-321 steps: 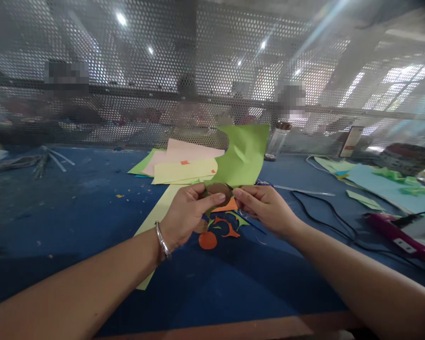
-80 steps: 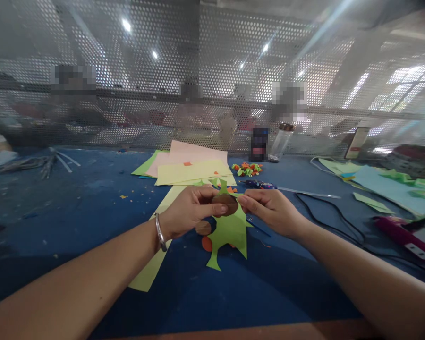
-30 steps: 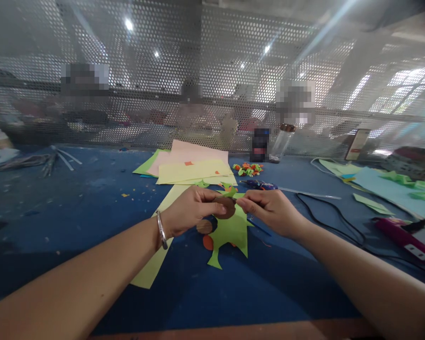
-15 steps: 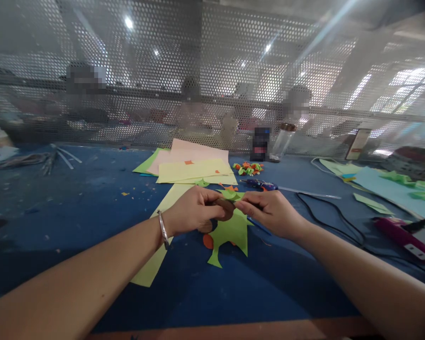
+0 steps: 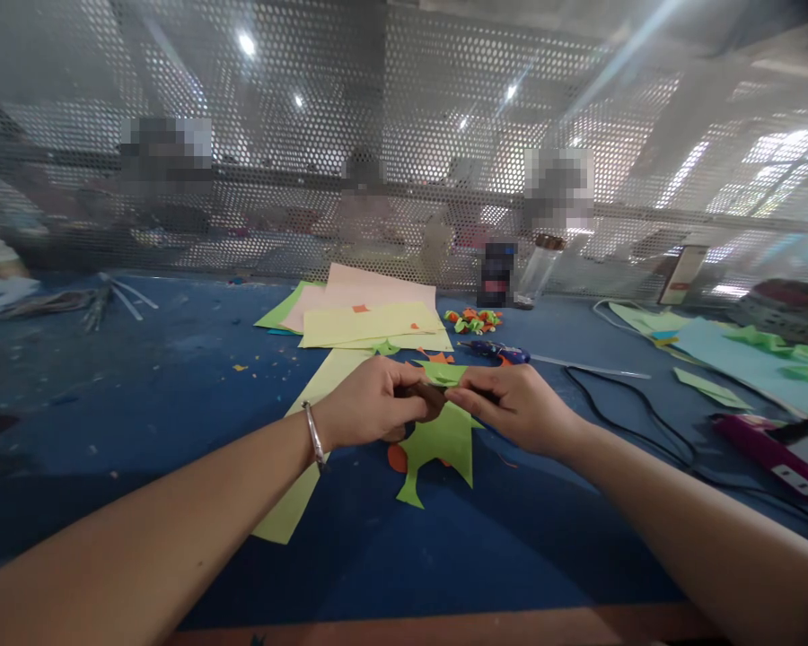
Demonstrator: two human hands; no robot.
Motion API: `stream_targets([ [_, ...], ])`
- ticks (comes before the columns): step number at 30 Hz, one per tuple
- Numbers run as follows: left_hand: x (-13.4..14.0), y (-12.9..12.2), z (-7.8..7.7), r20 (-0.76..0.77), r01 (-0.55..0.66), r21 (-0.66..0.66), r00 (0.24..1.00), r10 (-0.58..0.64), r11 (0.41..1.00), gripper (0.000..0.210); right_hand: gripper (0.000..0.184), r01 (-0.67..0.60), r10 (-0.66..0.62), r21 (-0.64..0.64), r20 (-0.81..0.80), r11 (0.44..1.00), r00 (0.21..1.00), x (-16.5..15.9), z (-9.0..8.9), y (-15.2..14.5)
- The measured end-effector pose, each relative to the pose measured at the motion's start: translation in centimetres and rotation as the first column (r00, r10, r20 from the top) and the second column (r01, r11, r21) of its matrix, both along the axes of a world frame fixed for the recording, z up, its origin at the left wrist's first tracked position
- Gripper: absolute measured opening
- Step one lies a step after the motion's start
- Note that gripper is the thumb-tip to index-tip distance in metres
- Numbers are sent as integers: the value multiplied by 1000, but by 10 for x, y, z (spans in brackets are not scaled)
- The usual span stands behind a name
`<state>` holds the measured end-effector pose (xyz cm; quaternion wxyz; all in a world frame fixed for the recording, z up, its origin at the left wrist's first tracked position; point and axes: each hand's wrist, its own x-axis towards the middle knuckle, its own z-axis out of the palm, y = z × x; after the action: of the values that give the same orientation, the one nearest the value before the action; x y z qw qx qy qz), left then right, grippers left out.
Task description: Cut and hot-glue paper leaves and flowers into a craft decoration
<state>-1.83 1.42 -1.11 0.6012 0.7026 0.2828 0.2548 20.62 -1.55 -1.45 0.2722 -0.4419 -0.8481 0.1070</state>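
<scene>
My left hand (image 5: pixel 377 399), with a silver bangle at the wrist, is closed in a pinch at the middle of the table. Facing it, my right hand (image 5: pixel 515 405) is closed too, and its thumb and fingertips meet the left fingers. Something small and thin seems to be between them, but the fingers and shadow hide what it is. Under both hands lies a green paper sheet (image 5: pixel 441 444) with curved pieces cut out of its edges. An orange paper piece (image 5: pixel 397 458) pokes out at its left side. A pale yellow paper strip (image 5: pixel 279 516) runs beneath my left wrist.
Pink and yellow sheets (image 5: pixel 370 325) are stacked behind my hands. A small orange-and-green paper pile (image 5: pixel 472 321) and a blue tool with a clear rod (image 5: pixel 495 351) lie to their right. A black cable (image 5: pixel 619 426) and a magenta power strip (image 5: pixel 771 458) are farther right. Perforated metal panels stand behind.
My left fingers have turned slightly and the left hand has lowered a little, covering more of its curled fingers. My right hand stays almost in place.
</scene>
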Motion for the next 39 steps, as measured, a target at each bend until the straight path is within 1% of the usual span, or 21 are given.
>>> stream_targets([
  [4,-1,1,-2,-35,-27,74,999,29,997,6,43,-4,4,3,15,1000,1000,0,-1,-1],
  [8,-2,1,-1,-50,-18,99,998,23,995,7,44,-14,14,20,3,1000,1000,-1,-2,-1],
  [11,-2,1,0,-57,-9,90,998,15,996,8,44,-18,18,22,-12,1000,1000,-1,-1,-1],
  [16,-1,2,0,-37,25,15,999,-25,1000,9,43,-24,24,12,-11,1000,1000,-3,-1,-1],
  [20,-2,3,0,-97,41,62,995,-35,997,10,44,-24,23,-3,-21,1000,999,-5,-3,-2],
  [22,-3,4,-1,-125,40,82,992,-30,996,11,47,6,-7,-20,-54,1000,999,-5,-4,-1],
  [24,-3,4,-1,-100,34,35,994,-31,999,12,48,64,-72,-59,-151,996,986,-2,-4,4],
  [25,-4,4,-1,-71,29,-8,997,-29,1000,13,48,102,-122,-95,-231,990,965,0,-5,8],
  [26,-4,4,0,-38,16,-47,999,-17,999,14,49,129,-171,-146,-330,981,928,4,-5,13],
  [27,-4,5,0,-13,-5,-69,1000,4,998,16,50,156,-246,-227,-456,961,855,8,-6,19],
  [28,-5,5,0,-1,-36,-64,999,36,997,17,52,177,-336,-315,-572,932,748,12,-7,25],
  [29,-5,6,1,-6,-75,-34,997,75,997,18,53,172,-399,-384,-655,907,642,16,-7,30],
  [30,-5,7,1,-21,-115,8,993,115,993,19,53,146,-430,-428,-705,892,563,20,-8,34],
  [31,-5,7,2,-41,-145,48,988,147,988,20,53,130,-455,-457,-733,880,505,23,-8,38],
  [32,-4,8,2,-64,-162,78,984,167,984,21,54,113,-462,-470,-745,875,480,24,-9,39],
  [33,-4,9,2,-87,-171,100,980,179,980,23,54,100,-459,-474,-745,875,484,24,-9,39],
  [34,-4,9,2,-107,-178,116,976,191,977,25,54,92,-448,-471,-736,877,508,22,-10,38],
  [35,-3,9,1,-124,-185,133,972,202,974,28,53,78,-424,-461,-718,884,552,19,-10,35],
  [37,-2,9,-1,-141,-195,177,965,221,965,34,51,37,-353,-448,-648,893,675,10,-10,27],
  [39,-1,9,-3,-132,-186,183,968,212,965,36,47,-46,-240,-445,-564,894,790,0,-10,18],
])
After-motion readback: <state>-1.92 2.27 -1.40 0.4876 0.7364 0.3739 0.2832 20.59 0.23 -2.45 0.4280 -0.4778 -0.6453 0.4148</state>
